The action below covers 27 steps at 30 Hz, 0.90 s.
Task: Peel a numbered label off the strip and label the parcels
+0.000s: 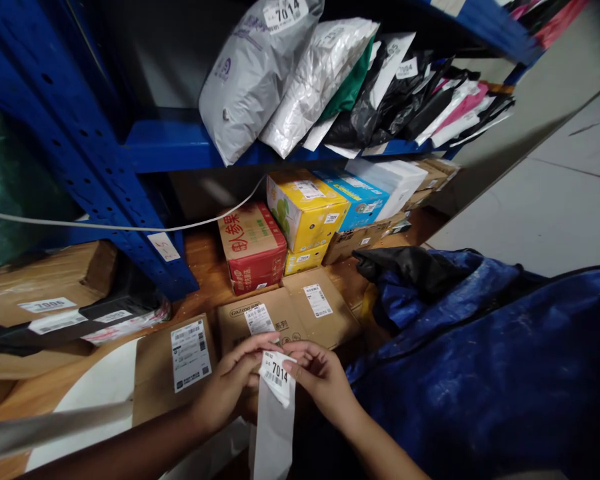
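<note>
My left hand (pixel 237 373) and my right hand (pixel 323 377) meet low in the middle of the view. Both are closed, pinching the top end of a label strip (pixel 274 437). A white sticker printed 7014 (pixel 279 373) is at the top of the strip, and the pale backing hangs down below it. Just beyond my hands lies a brown cardboard box (pixel 325 327) with white shipping labels. Another labelled carton (pixel 153 373) sits left of my left hand. A grey plastic parcel (pixel 255 80) on the shelf above also bears a 7014 label.
A blue metal shelf (pixel 170 143) holds several bagged parcels. Beneath it stand a red box (pixel 253 250), a yellow box (pixel 307 207) and a blue box (pixel 360 200). Blue fabric (pixel 480 373) fills the right side. A white cable (pixel 130 228) crosses the left upright.
</note>
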Each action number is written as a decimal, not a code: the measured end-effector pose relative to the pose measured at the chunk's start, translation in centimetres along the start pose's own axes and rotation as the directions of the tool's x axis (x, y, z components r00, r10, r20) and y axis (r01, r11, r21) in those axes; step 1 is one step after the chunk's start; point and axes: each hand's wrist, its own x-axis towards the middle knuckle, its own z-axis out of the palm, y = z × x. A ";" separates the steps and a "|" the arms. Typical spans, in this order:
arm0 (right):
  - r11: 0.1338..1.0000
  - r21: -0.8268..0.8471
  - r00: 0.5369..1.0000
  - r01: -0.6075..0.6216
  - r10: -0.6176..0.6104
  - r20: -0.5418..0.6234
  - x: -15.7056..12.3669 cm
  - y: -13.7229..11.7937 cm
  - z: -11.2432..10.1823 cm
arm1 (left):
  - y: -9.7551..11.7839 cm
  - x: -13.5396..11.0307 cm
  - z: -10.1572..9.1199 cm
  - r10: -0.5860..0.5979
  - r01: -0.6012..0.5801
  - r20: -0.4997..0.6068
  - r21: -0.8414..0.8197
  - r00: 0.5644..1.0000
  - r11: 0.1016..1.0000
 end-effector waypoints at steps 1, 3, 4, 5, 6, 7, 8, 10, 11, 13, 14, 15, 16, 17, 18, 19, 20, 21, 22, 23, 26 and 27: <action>1.000 -0.001 1.000 -0.004 0.004 -0.014 0.0 -0.1 0.1 | 0.0 -0.1 0.1 -0.061 0.061 0.000 -0.078 0.998 0.995; 1.000 -0.001 1.000 -0.006 0.006 -0.027 -0.1 -0.3 0.3 | -0.2 -0.3 0.2 -0.110 0.110 0.007 -0.128 0.994 0.986; 1.000 -0.001 0.999 -0.005 0.004 -0.031 -0.1 -0.4 0.4 | -0.4 -0.4 0.1 -0.104 0.103 -0.001 -0.128 0.995 0.986; 1.000 0.000 0.999 -0.005 0.005 -0.038 -0.1 -0.5 0.4 | -0.6 -0.4 0.0 -0.090 0.088 -0.008 -0.125 0.996 0.988; 1.000 0.002 0.999 -0.005 0.005 -0.047 -0.1 -0.5 0.5 | -0.9 -0.5 -0.2 -0.066 0.065 -0.005 -0.127 0.998 0.990; 1.000 0.003 0.998 -0.007 0.007 -0.058 -0.1 -0.6 0.6 | -1.2 -0.5 -0.4 -0.033 0.034 0.003 -0.131 0.999 0.991; 1.000 0.005 0.997 -0.008 0.009 -0.071 -0.1 -0.6 0.6 | -1.5 -0.6 -0.6 0.002 0.000 0.015 -0.124 1.000 0.992; 1.000 0.007 0.995 -0.009 0.009 -0.096 0.1 -0.6 0.6 | -1.8 -0.6 -1.1 0.068 -0.065 0.078 -0.040 0.995 0.997; 1.000 0.001 0.994 -0.007 0.008 -0.106 0.1 -0.5 0.5 | -1.9 -0.6 -1.2 0.095 -0.099 0.125 0.025 0.988 0.995; 0.999 -0.036 0.993 -0.002 -0.002 -0.119 0.2 -0.2 0.3 | -2.0 -0.5 -1.4 0.116 -0.150 0.204 0.160 0.972 0.976; 0.998 -0.063 0.993 0.000 -0.007 -0.121 0.2 0.0 0.2 | -2.1 -0.4 -1.5 0.114 -0.157 0.207 0.206 0.972 0.966; 0.995 -0.096 0.993 -0.001 -0.010 -0.119 0.1 0.4 0.1 | -2.4 -0.3 -1.5 0.107 -0.144 0.179 0.212 0.978 0.967; 0.991 -0.135 0.993 0.001 -0.017 -0.115 0.0 0.7 0.0 | -2.8 -0.2 -1.5 0.086 -0.109 0.133 0.179 0.987 0.978; 0.984 -0.179 0.994 0.006 -0.026 -0.107 -0.1 1.1 0.0 | -3.3 -0.2 -1.5 0.043 -0.053 0.086 0.119 0.995 0.991; 0.975 -0.224 0.995 0.011 -0.033 -0.095 -0.4 1.6 0.0 | -3.9 -0.1 -1.6 -0.015 0.012 0.052 0.055 0.999 0.998; 0.966 -0.258 0.996 0.010 -0.032 -0.081 -0.6 2.0 0.0 | -4.5 -0.2 -1.7 -0.083 0.082 0.043 0.017 0.996 0.996; 0.960 -0.280 0.998 0.003 -0.022 -0.065 -0.9 2.4 0.1 | -5.2 -0.3 -1.8 -0.150 0.149 0.046 0.026 0.988 0.989; 0.958 -0.287 0.999 -0.010 -0.003 -0.048 -1.3 2.9 0.2 | -5.9 -0.6 -2.0 -0.203 0.199 0.042 0.082 0.978 0.976; 0.959 -0.281 0.999 -0.035 0.028 -0.028 -1.6 3.4 0.3 | -6.5 -0.9 -2.2 -0.237 0.231 0.018 0.171 0.971 0.958; 0.962 -0.266 0.998 -0.063 0.062 -0.013 -2.0 4.1 0.4 | -7.1 -1.4 -2.6 -0.252 0.246 -0.014 0.268 0.968 0.932; 0.961 -0.216 0.983 -0.174 0.183 0.021 -2.8 6.8 0.7 | -9.0 -3.0 -3.7 -0.252 0.257 -0.076 0.477 0.965 0.840; 0.956 -0.194 0.973 -0.223 0.230 0.018 -2.9 8.0 0.8 | -9.7 -3.5 -4.1 -0.251 0.254 -0.077 0.511 0.965 0.821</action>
